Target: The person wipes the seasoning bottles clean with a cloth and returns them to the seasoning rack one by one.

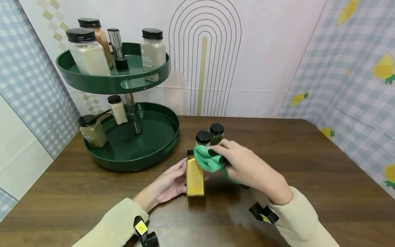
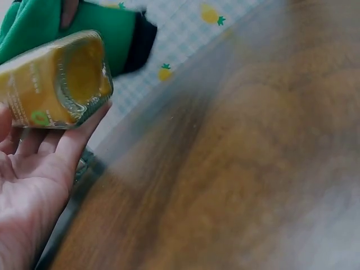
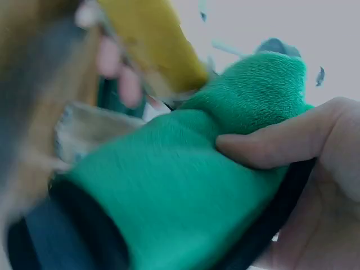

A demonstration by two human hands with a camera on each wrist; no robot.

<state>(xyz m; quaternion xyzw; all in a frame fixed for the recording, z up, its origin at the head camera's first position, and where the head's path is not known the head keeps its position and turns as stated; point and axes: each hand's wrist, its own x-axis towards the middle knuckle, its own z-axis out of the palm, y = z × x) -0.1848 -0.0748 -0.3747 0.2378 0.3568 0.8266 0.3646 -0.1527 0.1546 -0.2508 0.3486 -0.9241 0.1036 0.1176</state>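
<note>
My left hand (image 1: 171, 185) grips a square glass spice jar (image 1: 195, 176) of yellow powder with a black lid, held just above the table; its base faces the camera in the left wrist view. My right hand (image 1: 243, 164) pinches a green cloth (image 1: 208, 159) with dark edging, thumb on top in the right wrist view. The cloth lies against the upper side of the jar, near the lid. Right behind stand two black-lidded jars, one (image 1: 203, 138) partly hidden by the cloth and one with green flakes (image 1: 217, 133).
A two-tier dark green turntable rack (image 1: 132, 166) stands at the left. Its upper tray (image 1: 92, 82) bears several jars and a silver grinder (image 1: 116, 48). On the lower tray are two jars, one (image 1: 92, 132) near its left rim. Patterned cloth hangs behind the wooden table (image 1: 262, 144).
</note>
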